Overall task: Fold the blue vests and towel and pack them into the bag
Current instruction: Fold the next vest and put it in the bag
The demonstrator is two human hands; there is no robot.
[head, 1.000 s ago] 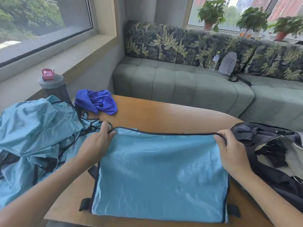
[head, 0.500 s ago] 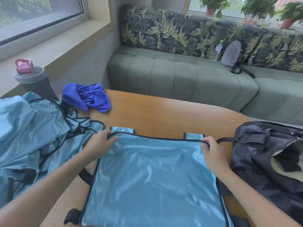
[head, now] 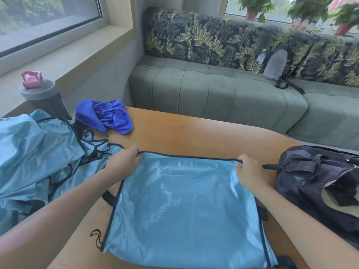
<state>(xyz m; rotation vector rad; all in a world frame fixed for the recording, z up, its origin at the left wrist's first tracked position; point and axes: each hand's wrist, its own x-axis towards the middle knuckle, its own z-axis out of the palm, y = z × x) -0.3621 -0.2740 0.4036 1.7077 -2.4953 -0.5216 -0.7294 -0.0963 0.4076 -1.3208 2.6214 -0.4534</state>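
Now that the two strap tabs seen poking past the far hem half a second ago are tucked under, the head view shows the vest (head: 184, 206) lying as one flat rectangle, ready for another fold. The left hand (head: 122, 162) pinches its ten o'clock corner, the right hand (head: 250, 171) its two o'clock corner; the bag (head: 310, 183) lies at three o'clock.

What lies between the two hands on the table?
The far, dark-trimmed edge of the light blue vest runs between the left hand and right hand, each gripping a corner, in the head view.
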